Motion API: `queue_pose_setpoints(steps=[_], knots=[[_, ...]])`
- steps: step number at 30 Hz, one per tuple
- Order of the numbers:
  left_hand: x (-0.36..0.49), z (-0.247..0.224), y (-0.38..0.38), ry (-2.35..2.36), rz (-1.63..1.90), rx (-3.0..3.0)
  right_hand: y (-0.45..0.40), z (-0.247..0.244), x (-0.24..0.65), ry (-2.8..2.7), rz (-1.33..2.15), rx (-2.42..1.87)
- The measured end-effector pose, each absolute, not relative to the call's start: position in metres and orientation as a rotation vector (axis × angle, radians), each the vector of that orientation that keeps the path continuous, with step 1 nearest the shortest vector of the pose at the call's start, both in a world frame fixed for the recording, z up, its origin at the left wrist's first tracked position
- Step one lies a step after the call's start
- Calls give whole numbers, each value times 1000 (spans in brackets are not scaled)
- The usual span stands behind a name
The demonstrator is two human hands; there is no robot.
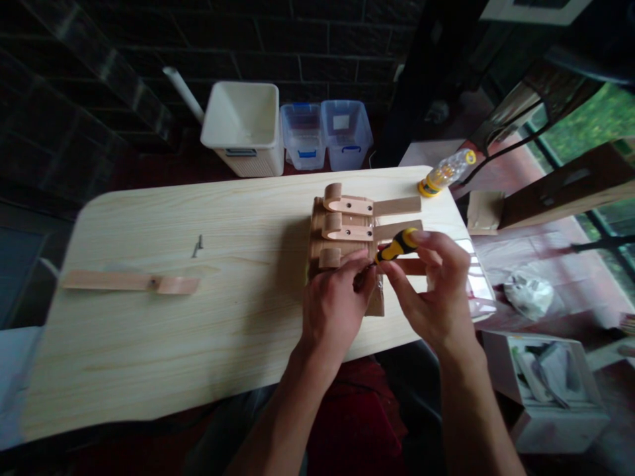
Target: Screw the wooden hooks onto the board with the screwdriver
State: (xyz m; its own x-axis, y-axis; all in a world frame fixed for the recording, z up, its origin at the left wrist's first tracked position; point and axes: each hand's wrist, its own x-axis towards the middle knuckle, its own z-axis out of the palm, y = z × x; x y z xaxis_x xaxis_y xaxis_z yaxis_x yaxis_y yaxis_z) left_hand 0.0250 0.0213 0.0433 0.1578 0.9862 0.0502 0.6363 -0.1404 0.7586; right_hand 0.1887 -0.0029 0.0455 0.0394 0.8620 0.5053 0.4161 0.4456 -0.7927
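Observation:
A yellow and black screwdriver [398, 245] is held by its handle in my right hand [436, 284], its tip pointing down and left. My left hand [337, 301] is closed near that tip, over the third wooden piece [330, 258]; what its fingers pinch is hidden. Two more curved wooden pieces, the back one [348, 205] and the middle one [348, 231], lie on a cardboard box [316, 246], each with two dark screw heads or holes. Flat wooden strips stick out to the right from the pieces.
On the table [238, 330] are a long wooden strip [131, 282] and a few screws [198, 246] at the left, and a clear bottle [448, 172] at the back right. Plastic bins [243, 149] stand behind; a white box [555, 423] is at the lower right.

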Motion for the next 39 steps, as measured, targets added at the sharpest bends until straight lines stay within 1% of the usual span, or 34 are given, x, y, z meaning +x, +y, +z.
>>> queue_pose_setpoints(steps=[11, 20, 25, 39], knots=[[25, 41, 21, 1555, 758, 1873, -1, 39, 187, -1559, 411, -1141], [24, 39, 20, 1527, 794, 1881, -4, 45, 187, -1588, 413, -1153], [24, 40, 21, 1526, 805, 1872, -5, 46, 188, -1578, 480, -1163], [24, 40, 20, 1547, 773, 1879, -1, 40, 187, -1558, 392, -1136]])
